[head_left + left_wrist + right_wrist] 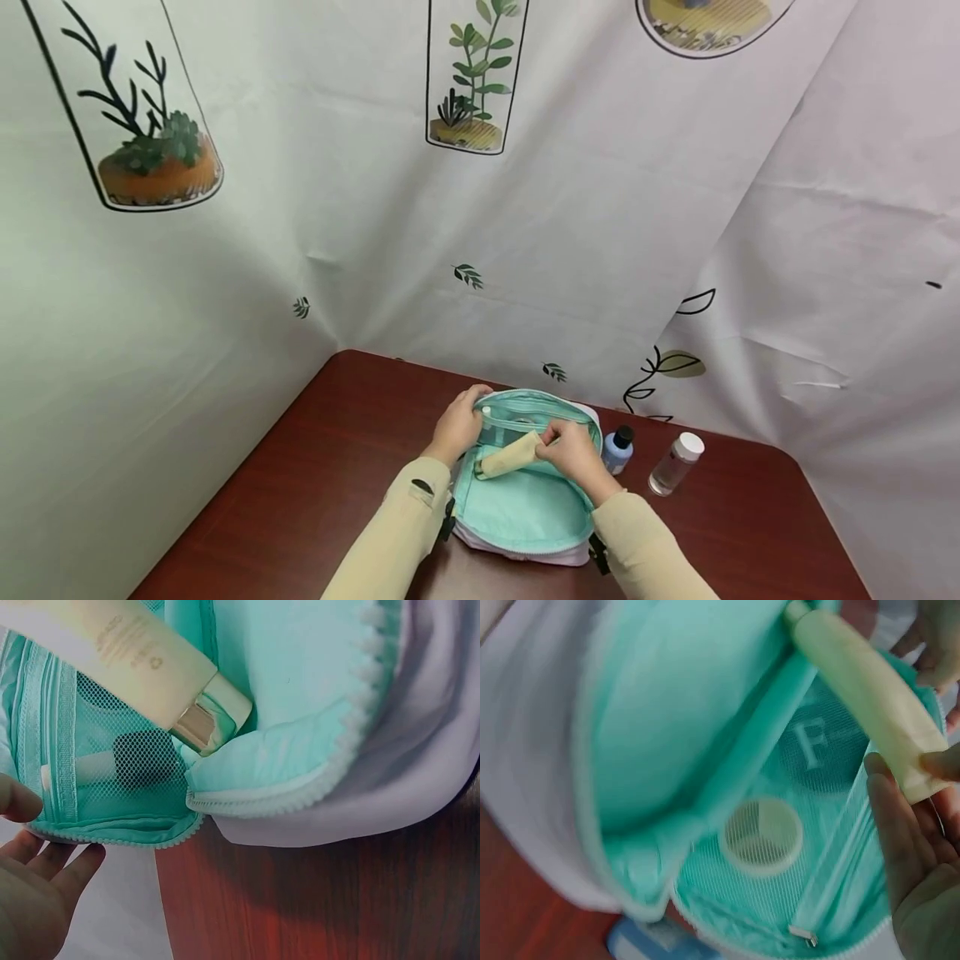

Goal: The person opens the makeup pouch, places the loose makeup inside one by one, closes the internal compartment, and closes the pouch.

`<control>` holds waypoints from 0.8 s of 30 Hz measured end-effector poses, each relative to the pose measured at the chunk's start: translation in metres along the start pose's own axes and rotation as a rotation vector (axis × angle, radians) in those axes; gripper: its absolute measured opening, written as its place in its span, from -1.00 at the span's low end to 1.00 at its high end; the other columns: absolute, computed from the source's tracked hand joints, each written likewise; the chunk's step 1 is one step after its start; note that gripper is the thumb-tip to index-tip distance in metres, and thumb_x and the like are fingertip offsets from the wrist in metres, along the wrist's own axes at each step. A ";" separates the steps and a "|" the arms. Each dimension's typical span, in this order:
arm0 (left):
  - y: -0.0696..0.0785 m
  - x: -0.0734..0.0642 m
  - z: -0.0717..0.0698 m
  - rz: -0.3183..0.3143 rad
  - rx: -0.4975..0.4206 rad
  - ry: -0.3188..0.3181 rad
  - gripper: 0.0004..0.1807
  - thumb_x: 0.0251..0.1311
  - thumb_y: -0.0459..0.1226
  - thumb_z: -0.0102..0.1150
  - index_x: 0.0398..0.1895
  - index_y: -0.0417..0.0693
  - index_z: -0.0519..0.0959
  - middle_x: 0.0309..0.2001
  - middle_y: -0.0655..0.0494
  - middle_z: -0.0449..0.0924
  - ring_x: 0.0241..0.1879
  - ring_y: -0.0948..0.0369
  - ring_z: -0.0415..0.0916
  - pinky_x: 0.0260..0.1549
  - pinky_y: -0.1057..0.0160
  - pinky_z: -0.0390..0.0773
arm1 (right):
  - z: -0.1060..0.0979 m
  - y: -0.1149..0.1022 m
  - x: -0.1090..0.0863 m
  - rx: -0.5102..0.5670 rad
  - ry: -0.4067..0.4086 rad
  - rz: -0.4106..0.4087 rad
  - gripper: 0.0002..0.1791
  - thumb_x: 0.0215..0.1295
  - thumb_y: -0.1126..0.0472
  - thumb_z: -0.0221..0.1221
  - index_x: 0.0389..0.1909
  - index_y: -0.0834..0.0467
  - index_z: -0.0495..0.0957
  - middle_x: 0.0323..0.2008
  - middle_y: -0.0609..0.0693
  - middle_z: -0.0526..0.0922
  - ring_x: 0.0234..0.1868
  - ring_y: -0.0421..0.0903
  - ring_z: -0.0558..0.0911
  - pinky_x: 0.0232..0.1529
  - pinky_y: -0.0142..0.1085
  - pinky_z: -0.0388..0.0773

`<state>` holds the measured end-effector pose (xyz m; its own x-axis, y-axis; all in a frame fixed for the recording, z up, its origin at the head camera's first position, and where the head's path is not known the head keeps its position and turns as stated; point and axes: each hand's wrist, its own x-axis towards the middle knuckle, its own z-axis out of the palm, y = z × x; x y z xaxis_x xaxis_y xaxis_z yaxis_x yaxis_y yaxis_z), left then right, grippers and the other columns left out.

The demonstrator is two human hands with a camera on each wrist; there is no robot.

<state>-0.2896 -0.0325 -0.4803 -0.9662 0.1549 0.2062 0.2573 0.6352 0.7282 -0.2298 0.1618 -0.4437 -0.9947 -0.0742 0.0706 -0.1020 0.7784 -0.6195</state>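
Observation:
A pale yellow squeeze tube (510, 457) with a shiny gold cap (201, 724) is pinched at its flat end by my right hand (572, 454). It slants over the turquoise inside of an unzipped toiletry bag (525, 508), cap end low toward the left. With fingers and thumb, my left hand (457, 427) grips the zippered edge of the raised lid at the back left. Behind the lid's mesh pocket (97, 802) lie a dark-capped slim container (142, 759) and a round pale container (761, 836).
A blue bottle with a black cap (618, 450) stands right beside the bag. Farther right is a clear bottle with a white cap (677, 464). The dark red table (360, 442) meets a printed cloth wall (420, 308) at its back edge.

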 end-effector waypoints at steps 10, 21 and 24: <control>0.000 0.003 0.000 -0.059 -0.021 -0.041 -0.58 0.27 -0.41 -0.12 0.13 0.18 0.41 0.10 0.05 0.43 -0.53 0.20 0.35 -0.61 0.24 0.28 | 0.000 0.017 0.005 -0.435 -0.217 0.092 -0.57 -0.12 0.23 0.33 -0.85 0.05 0.24 -0.79 -0.14 0.14 -0.68 -0.19 0.10 -0.67 -0.31 0.11; 0.000 0.003 0.001 -0.065 -0.067 -0.061 -0.60 0.28 -0.39 -0.10 0.13 0.16 0.42 0.14 0.03 0.40 -0.40 0.18 0.39 -0.56 0.21 0.30 | 0.020 0.033 0.001 -0.410 -0.213 0.197 -0.73 -0.07 0.17 0.38 -0.69 0.12 0.47 -0.71 -0.02 0.43 -0.66 -0.10 0.42 -0.59 -0.21 0.34; -0.002 0.002 0.001 -0.068 -0.080 -0.050 -0.60 0.28 -0.39 -0.09 0.14 0.14 0.43 0.15 0.03 0.40 -0.40 0.18 0.40 -0.55 0.20 0.30 | 0.015 0.032 -0.003 -0.387 -0.201 0.176 -0.69 -0.08 0.14 0.39 -0.74 0.11 0.45 -0.76 -0.05 0.42 -0.70 -0.14 0.40 -0.64 -0.26 0.31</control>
<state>-0.2920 -0.0332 -0.4822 -0.9807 0.1521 0.1230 0.1896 0.5835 0.7897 -0.2301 0.1772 -0.4757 -0.9825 -0.0098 -0.1861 0.0412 0.9625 -0.2682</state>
